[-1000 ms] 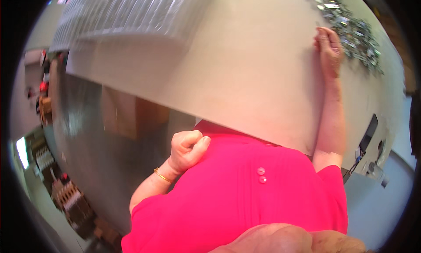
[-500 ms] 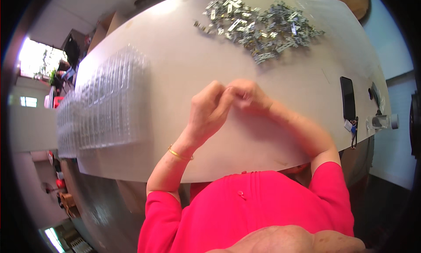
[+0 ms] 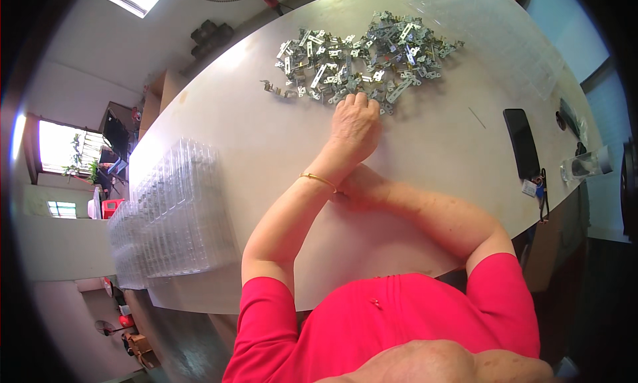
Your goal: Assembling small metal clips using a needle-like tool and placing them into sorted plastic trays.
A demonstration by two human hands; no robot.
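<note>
A heap of small stamped metal brackets, silvery with a few brassy pieces, lies on the far part of the table. My left hand, with a gold bangle at the wrist, reaches to the heap's near edge. Its fingers are curled down among the brackets, and the fingertips are hidden, so what they pinch cannot be seen. Closer to my body, my right hand is closed and partly covered by the left wrist. A small dark bit shows at its fingers, too little to name.
Stacked clear plastic trays stand on the left of the table. At the right lie a black phone, keys with a strap and a clear bottle. A thin rod and a clear plastic sheet lie farther in.
My hands were together over the table. The left has moved away to the heap's near edge, while the right has drawn slightly nearer my body. The whole view has shifted.
</note>
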